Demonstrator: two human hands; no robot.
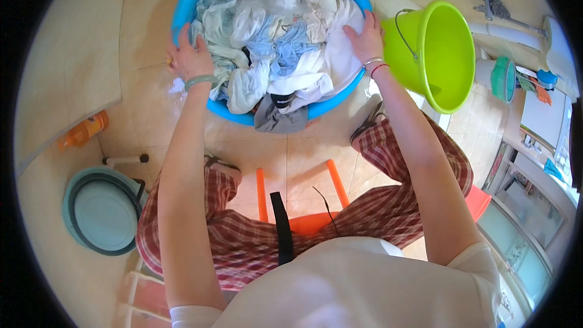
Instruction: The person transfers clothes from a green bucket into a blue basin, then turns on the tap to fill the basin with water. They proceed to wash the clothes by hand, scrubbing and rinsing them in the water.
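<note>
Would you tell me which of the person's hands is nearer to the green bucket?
The right hand: it rests on the blue basin's right rim, right beside the green bucket. The left hand grips the opposite rim, across the laundry.

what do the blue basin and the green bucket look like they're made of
The blue basin looks like moulded plastic: even bright colour, a smooth rolled rim with a slight sheen. The green bucket also seems plastic, glossy and slightly translucent where light passes through its wall; its thin grey bail handle is probably metal wire.
</note>
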